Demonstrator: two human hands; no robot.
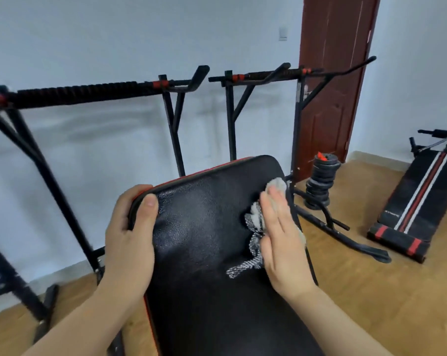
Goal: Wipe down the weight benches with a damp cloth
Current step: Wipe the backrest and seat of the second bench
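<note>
Our left hand (pixel 130 235) grips the upper-left edge of the black bench pad (pixel 204 227), thumb curled on top. Our right hand (pixel 281 240), fingers straight, presses the grey cloth (pixel 255 219) flat near the pad's right edge. Bar frames (pixel 88 95) stand behind. Stacked weight plates (pixel 320 183) and a striped bench (pixel 417 199) lie to the right.

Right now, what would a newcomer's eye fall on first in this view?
The black padded bench fills the centre foreground, with the left hand gripping its left edge and the right hand pressing a grey-white cloth flat near its right edge. Behind stand black pull-up racks along the wall; a stack of weight plates and a striped sit-up bench lie on the floor to the right.
</note>
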